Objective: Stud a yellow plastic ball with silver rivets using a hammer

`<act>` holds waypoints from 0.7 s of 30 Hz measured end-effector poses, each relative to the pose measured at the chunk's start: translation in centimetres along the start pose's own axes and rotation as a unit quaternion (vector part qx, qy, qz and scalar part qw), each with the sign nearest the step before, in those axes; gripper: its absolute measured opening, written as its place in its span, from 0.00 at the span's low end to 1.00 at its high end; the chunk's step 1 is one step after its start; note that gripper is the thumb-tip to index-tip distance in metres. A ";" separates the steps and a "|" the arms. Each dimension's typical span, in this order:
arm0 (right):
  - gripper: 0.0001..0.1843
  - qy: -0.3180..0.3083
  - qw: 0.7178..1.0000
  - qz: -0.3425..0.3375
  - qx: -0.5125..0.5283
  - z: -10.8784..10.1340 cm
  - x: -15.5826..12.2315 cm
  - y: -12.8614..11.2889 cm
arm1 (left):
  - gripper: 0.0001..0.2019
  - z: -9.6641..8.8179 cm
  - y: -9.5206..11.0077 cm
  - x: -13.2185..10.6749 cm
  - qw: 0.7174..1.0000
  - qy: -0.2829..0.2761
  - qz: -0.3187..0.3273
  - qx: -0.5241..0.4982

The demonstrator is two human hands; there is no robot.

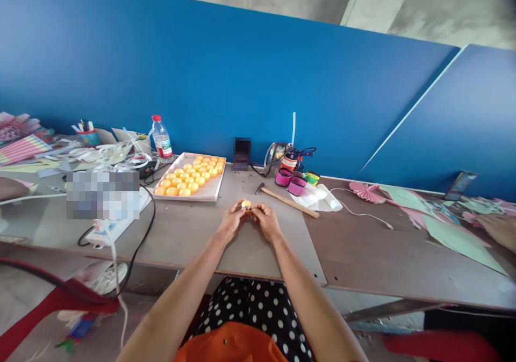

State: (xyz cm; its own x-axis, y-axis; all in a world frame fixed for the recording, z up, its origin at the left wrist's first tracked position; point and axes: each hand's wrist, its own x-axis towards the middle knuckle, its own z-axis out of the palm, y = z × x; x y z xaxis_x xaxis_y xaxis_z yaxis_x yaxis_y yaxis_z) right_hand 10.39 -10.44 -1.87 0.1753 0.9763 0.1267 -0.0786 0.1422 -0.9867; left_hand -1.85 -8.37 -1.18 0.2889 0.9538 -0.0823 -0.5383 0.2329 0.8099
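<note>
Above the table (258,252), close to its front edge, my left hand (230,220) and my right hand (266,221) meet at the fingertips. Between them they pinch a small orange-yellow ball (246,204). Something small, dark and shiny shows at its lower side; I cannot make out what it is. Fingers hide the rest. Beyond my left hand, a shallow white tray (209,196) holds several similar orange balls (184,192). A hammer (288,199) with a wooden handle lies past my right hand, its head pointing away to the left.
Magenta ring-shaped rolls (297,185) and white plastic wrap (329,200) lie behind the hammer. A bottle (162,139) stands behind the tray. At left are a power strip (116,226) and cables. Another person's hand (500,231) rests near papers (459,243) at far right.
</note>
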 end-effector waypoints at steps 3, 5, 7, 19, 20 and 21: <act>0.08 -0.009 1.000 0.016 0.015 -0.1 0.0 0.1 | 0.18 -0.2 -0.1 0.2 1.000 -0.012 0.004 0.010; 0.08 -0.016 0.999 0.020 0.025 -0.1 0.0 0.2 | 0.18 -0.2 -0.2 0.2 1.000 -0.018 0.007 0.019; 0.08 -0.024 0.999 0.020 0.029 -0.2 0.0 0.2 | 0.19 -0.3 -0.3 0.3 0.999 -0.018 0.008 0.027; 0.09 -0.026 0.998 0.042 0.031 -0.1 0.1 0.3 | 0.17 -0.9 -0.8 0.5 0.995 -0.014 0.046 0.090; 0.09 -0.026 0.998 0.042 0.030 -0.1 0.1 0.2 | 0.17 -0.9 -0.8 0.5 0.994 -0.010 0.048 0.093; 0.09 -0.026 0.998 0.043 0.026 -0.1 0.1 0.2 | 0.16 -0.8 -0.7 0.4 0.994 -0.006 0.051 0.096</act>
State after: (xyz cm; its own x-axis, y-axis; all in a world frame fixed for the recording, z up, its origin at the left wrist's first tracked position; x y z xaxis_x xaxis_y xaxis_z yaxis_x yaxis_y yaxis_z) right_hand 10.47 -10.32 -2.09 0.1143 0.9922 0.0491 -0.1431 0.0653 -0.9875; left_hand -1.99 -7.95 -2.28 0.2507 0.9680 0.0119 -0.4044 0.0936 0.9098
